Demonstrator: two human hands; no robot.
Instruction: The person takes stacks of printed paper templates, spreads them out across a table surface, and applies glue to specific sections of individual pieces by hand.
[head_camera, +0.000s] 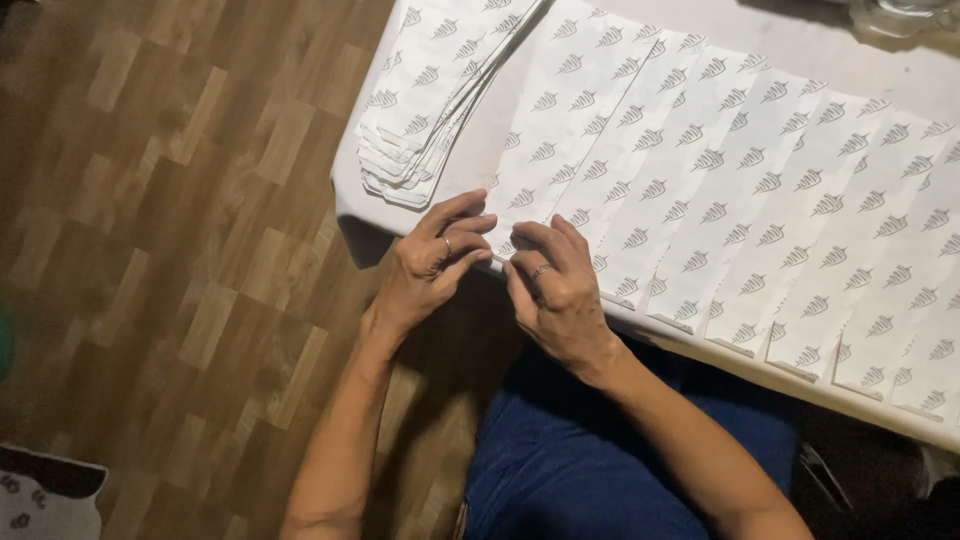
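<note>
Long white paper strips (720, 190) printed with small grey leaf marks lie side by side across a white table (480, 130), overlapping like shingles. My left hand (435, 262) and my right hand (553, 295) meet at the near end of the leftmost strip (565, 120), at the table's front edge. The fingertips of both hands pinch that strip's end between them. Each hand wears a ring. A stack of the same printed strips (425, 100) lies at the table's left corner, just beyond my left hand.
A wood-pattern floor (170, 230) fills the left side. My lap in blue cloth (590, 450) is under the table edge. A patterned white cloth (40, 500) shows at the bottom left. A clear glass object (905, 15) stands at the far right corner.
</note>
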